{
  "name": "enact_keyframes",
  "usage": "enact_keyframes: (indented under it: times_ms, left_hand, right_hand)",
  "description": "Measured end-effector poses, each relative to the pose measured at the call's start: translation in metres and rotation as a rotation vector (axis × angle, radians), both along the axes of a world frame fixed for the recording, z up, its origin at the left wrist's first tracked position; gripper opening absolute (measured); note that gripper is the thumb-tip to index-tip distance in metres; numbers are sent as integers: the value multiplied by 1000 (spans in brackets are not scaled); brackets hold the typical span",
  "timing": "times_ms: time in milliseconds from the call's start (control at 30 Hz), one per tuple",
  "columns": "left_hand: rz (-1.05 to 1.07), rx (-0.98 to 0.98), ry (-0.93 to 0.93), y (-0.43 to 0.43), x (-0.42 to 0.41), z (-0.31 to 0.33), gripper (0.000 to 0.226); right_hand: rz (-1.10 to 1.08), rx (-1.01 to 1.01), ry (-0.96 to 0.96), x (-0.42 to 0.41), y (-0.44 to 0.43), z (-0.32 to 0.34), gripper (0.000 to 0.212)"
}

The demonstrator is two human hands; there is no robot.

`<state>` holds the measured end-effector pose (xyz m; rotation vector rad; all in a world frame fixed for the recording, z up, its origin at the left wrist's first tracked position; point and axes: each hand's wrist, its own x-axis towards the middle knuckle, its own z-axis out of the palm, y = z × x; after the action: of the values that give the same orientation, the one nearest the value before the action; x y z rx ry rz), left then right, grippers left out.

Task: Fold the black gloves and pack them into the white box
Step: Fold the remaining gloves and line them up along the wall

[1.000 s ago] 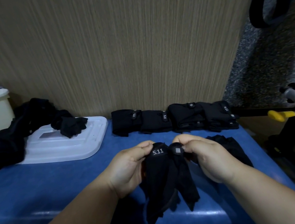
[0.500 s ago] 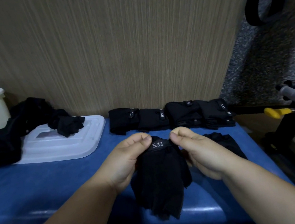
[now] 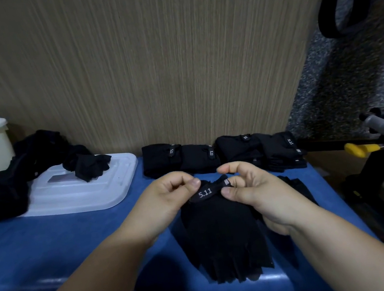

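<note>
Black gloves (image 3: 223,234) lie flat on the blue surface (image 3: 52,244), near its front edge. The left hand (image 3: 167,203) and right hand (image 3: 257,195) each pinch the wrist strap (image 3: 207,191) with curled fingers. The fabric is probably soft, light and floppy; the stiffer cuff offers the surest hold.

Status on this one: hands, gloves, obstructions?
Left hand and right hand both pinch the wrist strap. Black gloves flat on blue table, not yet folded. Folded gloves behind, nothing in the way.
</note>
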<state>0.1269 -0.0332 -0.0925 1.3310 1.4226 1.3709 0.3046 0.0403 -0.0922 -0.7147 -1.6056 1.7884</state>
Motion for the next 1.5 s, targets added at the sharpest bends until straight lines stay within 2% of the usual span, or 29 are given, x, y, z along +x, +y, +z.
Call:
enact_keyframes:
  times_ms: [67,133,200,300,333,400,467,567,700,800,1167,1333,1500]
  left_hand:
    - [48,26,54,1,0,-2,15]
    - [85,0,18,2,2,-5,8]
    - [65,-117,-129,1,5,-6,6]
    - [-102,-320,-383,0,8,-6,30]
    - [-133,-325,-419,0,9,-4,32]
    - [-120,-276,-456,-1,11,-2,20]
    - [-46,-225,-424,1,11,-2,12]
    - [27,-161,-298,4,10,-5,10]
    - [48,-39,-229,5,15,-4,9]
    - [82,28,-183,7,16,-4,10]
    - [125,32,-203,10,13,-8,13]
    - [174,23,-218,13,9,-13,10]
    - [180,25,-254,13,9,-12,9]
  right_hand:
    - [1,-7,32,-1,-2,1,40]
    - [-16,-16,74,-2,-2,2,41]
    - [-29,-4,93,-3,-1,3,41]
    - [-23,39,101,-2,-1,3,42]
    - [-27,60,86,-2,0,1,41]
    - [-79,108,25,-1,1,-3,36]
    - [-185,166,-81,-1,1,-4,29]
    - [-310,211,-166,0,1,0,41]
    - [-354,390,-228,1,5,8,7]
    - [-329,434,-242,0,8,9,6]
    - [-373,430,-290,1,13,3,12]
    - [-202,220,-163,4,12,9,8]
    - [-224,265,-198,6,12,8,8]
